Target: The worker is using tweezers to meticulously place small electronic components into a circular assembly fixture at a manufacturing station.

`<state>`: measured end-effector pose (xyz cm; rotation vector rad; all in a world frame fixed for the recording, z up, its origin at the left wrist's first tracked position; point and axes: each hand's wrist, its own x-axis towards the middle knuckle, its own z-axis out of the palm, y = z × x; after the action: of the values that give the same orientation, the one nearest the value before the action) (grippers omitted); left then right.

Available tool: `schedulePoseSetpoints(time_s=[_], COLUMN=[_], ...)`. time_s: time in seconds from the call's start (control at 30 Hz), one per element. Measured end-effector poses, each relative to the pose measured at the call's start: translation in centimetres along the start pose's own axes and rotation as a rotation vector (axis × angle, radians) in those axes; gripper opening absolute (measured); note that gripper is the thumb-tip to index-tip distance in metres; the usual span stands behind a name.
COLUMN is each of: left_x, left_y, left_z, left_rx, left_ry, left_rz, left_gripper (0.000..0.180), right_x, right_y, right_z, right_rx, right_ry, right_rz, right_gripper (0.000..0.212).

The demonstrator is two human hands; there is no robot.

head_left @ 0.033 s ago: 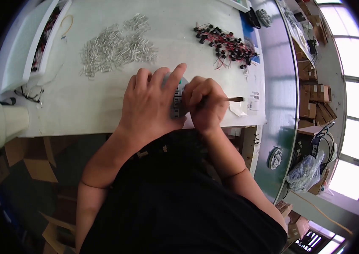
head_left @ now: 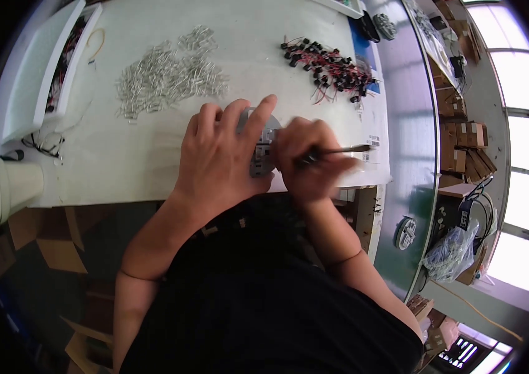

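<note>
"How does the left hand (head_left: 218, 146) stand?"

"Its fingers are somewhat spread, and it holds a grey round part (head_left: 261, 167): the forefinger lies across the part, the thumb is at the edge nearest the body."

"And the right hand (head_left: 310, 159)?"

"Just beside the part, so that the part sits between the two hands. The fingers are curled round a slim dark tool (head_left: 347, 149), one end of which sticks out to the hand's right. The hand is blurred, so I cannot tell whether it touches the part."

"What lies past the fingers?"

"Beyond the left fingertips, a loose heap of small clear or silvery pieces (head_left: 168, 78). Beyond the right hand, and a little to its right, a pile of black parts with red wires (head_left: 333, 70)."

"Farther off?"

"Well to the left hand's left, a white lidded bucket (head_left: 20, 182), with a white box (head_left: 29, 78) beyond it. Well to the right hand's right, another round part (head_left: 406, 234) on a greenish surface (head_left: 398, 268)."
</note>
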<state>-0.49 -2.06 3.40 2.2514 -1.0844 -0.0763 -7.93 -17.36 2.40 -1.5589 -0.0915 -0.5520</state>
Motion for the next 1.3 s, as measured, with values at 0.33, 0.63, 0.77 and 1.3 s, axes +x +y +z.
schedulePoseSetpoints(time_s=[0.33,0.63,0.77,1.3], left_x=[-2.9,-2.2,-2.2,-2.1], left_y=[-2.0,-2.8,-3.5,-3.5], left_z=[1.4,-0.5,0.3,0.6], left_rx=[-0.298,-0.428,-0.508,-0.474], left_ry=[0.186,-0.069,-0.006,0.028], left_rz=[0.146,-0.031,-0.023,0.006], left_gripper=[0.091,0.097,0.101,0.099], right_x=[-0.1,1.6,1.4,0.4], right_y=[-4.3,-5.0,-5.5,-4.9], right_z=[-6.3,-5.2,-4.2,-3.6], right_rx=[-0.358,-0.987,-1.128,-1.145], right_ry=[-0.006,-0.442,-0.565,-0.495], right_rz=[0.321,0.163,0.198,0.233], right_gripper=[0.038,0.029,0.027,0.026])
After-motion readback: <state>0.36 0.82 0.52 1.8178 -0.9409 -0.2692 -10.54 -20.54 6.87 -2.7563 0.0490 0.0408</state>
